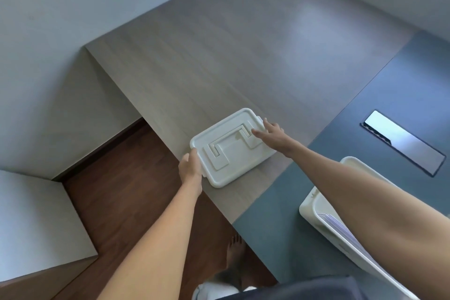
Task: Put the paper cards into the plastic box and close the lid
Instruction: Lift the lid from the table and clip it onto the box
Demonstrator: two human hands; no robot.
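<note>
A white plastic lid (231, 147) with a flat folding handle lies on the wooden part of the table near its left edge. My left hand (191, 167) grips the lid's near-left rim. My right hand (270, 133) rests on its far-right end, fingers spread over the rim and handle. The open white plastic box (314, 212) stands at the lower right on the blue-grey part of the table, partly hidden by my right forearm. Paper cards (337, 225) lie inside it.
The table (219, 56) runs back to a white wall. A metal cable hatch (404, 141) is set into the blue-grey surface at right. Dark wooden floor and my bare foot (235, 251) are below the table's left edge. A low white cabinet (36, 226) stands at left.
</note>
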